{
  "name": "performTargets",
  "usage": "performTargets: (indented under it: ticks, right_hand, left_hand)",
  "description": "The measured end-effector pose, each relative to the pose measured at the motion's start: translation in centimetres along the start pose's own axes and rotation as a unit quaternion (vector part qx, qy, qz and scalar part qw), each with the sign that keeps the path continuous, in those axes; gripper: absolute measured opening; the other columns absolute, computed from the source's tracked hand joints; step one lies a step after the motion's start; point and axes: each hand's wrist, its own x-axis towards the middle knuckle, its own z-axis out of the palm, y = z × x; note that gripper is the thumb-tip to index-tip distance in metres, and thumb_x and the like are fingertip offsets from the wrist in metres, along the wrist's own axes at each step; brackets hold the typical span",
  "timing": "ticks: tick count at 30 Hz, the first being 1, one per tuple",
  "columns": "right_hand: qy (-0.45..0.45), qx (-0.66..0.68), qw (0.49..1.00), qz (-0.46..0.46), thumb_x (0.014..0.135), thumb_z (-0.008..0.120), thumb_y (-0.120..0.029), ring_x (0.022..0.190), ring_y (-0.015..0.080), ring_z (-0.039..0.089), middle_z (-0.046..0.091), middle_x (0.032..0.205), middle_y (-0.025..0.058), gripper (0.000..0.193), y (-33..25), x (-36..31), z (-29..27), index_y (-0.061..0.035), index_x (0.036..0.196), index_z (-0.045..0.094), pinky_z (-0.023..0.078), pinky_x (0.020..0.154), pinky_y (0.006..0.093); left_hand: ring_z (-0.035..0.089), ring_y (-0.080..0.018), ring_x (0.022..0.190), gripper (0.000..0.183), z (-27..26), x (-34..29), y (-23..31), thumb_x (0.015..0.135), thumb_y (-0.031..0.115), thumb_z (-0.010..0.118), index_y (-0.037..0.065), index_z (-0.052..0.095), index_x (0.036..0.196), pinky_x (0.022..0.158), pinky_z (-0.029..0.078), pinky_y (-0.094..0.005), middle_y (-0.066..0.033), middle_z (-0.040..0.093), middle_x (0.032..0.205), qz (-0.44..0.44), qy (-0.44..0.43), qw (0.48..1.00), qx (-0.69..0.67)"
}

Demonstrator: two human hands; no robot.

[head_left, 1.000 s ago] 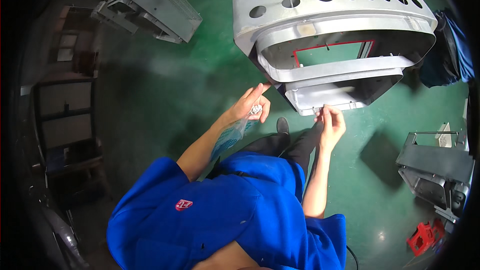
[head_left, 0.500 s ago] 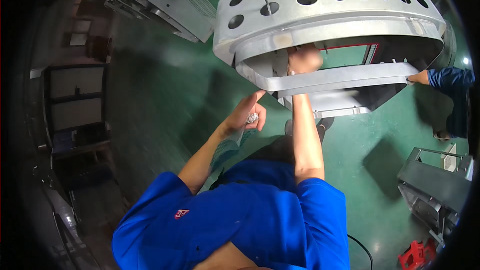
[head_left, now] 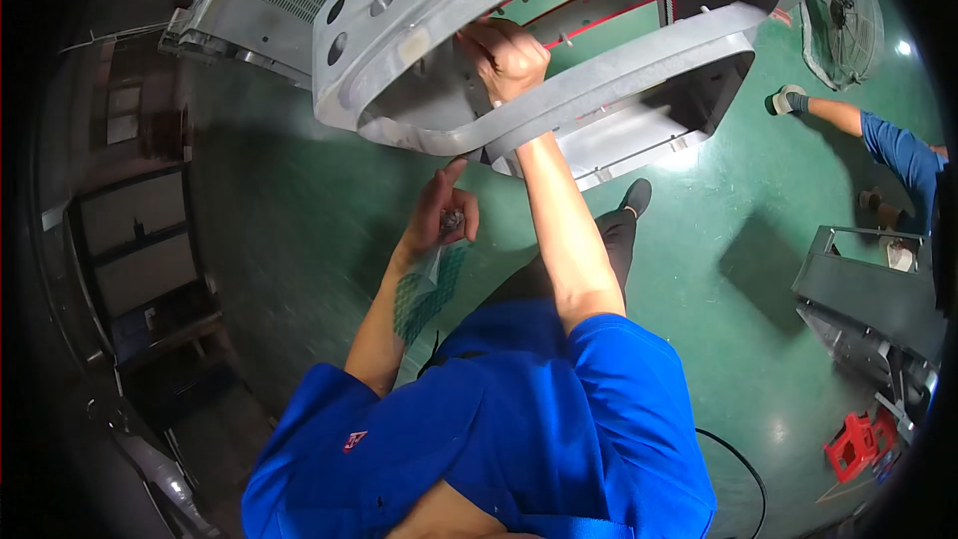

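A large grey metal frame (head_left: 609,80) with round holes along its top hangs in front of me. My right hand (head_left: 507,55) is raised up inside the frame's opening, fingers curled against its inner wall; whether it pinches a small part is hidden. Lower down, my left hand (head_left: 436,215) is closed on a small clear plastic bag (head_left: 431,265) that holds small metal parts, with the index finger pointing up toward the frame's lower edge. My blue shirt fills the bottom of the view.
The floor (head_left: 299,240) is green. Another grey metal housing (head_left: 249,15) stands at the upper left. A second person's arm in a blue sleeve (head_left: 878,135) reaches in at the right, near a fan (head_left: 843,25). A grey metal cart (head_left: 868,309) and a red stool (head_left: 853,444) stand at the right.
My right hand rose from beside the left hand up into the frame's opening. The view tilted up, so the frame looms closer. The left hand stays on the bag.
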Motion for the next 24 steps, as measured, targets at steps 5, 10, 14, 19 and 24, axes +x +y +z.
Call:
performTargets:
  ticks: [5, 10, 14, 19, 24]
  right_hand:
    - [-0.059, 0.042, 0.996, 0.061, 0.07, 0.071, -0.015, 0.063, 0.0219, 0.06, 0.063, 0.076, 0.0076, 0.015, -0.8, -0.3, -0.8, -0.0081, 0.083, 0.067, 0.048, 0.056, 0.0309]
    - [-0.087, 0.072, 0.97, 0.214, 0.074, 0.066, -0.011, 0.062, 0.0169, 0.059, 0.062, 0.071, 0.0076, 0.016, 0.9, -5.9, -5.6, -0.0017, 0.087, 0.065, 0.047, 0.058, 0.028]
    - [-0.195, 0.067, 0.909, 0.362, 0.073, 0.065, -0.009, 0.063, 0.0143, 0.061, 0.064, 0.071, 0.0085, 0.008, -3.6, -9.2, -13.4, -0.0035, 0.079, 0.067, 0.048, 0.059, 0.0262]
    - [-0.361, -0.031, 0.925, 0.117, 0.064, 0.066, -0.018, 0.074, 0.0218, 0.059, 0.061, 0.073, 0.0068, 0.013, -8.2, -9.8, -19.6, -0.0078, 0.072, 0.065, 0.048, 0.069, 0.0343]
    - [-0.373, -0.177, 0.908, 0.068, 0.061, 0.068, -0.019, 0.08, 0.0254, 0.055, 0.059, 0.077, 0.0082, 0.02, -8.0, -9.7, -24.6, -0.0042, 0.074, 0.063, 0.045, 0.072, 0.0347]
  left_hand:
    - [0.031, -0.0053, 0.035, 0.085, 0.0, 0.0, 0.2, 0.088, 0.065, 0.021, 0.0, 0.002, 0.14, 0.035, 0.025, -0.0189, -0.0051, 0.053, 0.056, 0.003, 0.01, 0.999, -0.034]
    - [0.032, -0.0055, 0.037, 0.078, -0.4, 0.3, -0.7, 0.091, 0.059, 0.019, -0.002, 0.009, 0.14, 0.036, 0.025, -0.019, -0.0057, 0.054, 0.059, -0.021, 0.02, 0.999, -0.04]
    - [0.034, -0.0074, 0.036, 0.067, 0.1, 0.2, -3.9, 0.095, 0.049, 0.017, -0.002, 0.024, 0.137, 0.037, 0.029, -0.0204, -0.0094, 0.056, 0.061, -0.07, -0.1, 0.992, -0.028]
    - [0.043, -0.0067, 0.04, 0.064, 5.5, 4.0, -5.7, 0.096, 0.047, 0.018, -0.003, 0.045, 0.125, 0.032, 0.029, -0.0175, -0.0103, 0.062, 0.075, -0.063, -0.095, 0.991, -0.072]
    - [0.06, -0.0142, 0.081, 0.059, 11.3, 7.1, -6.3, 0.095, 0.048, 0.028, -0.001, 0.053, 0.118, 0.067, 0.05, -0.026, -0.009, 0.061, 0.098, -0.061, -0.144, 0.988, -0.009]
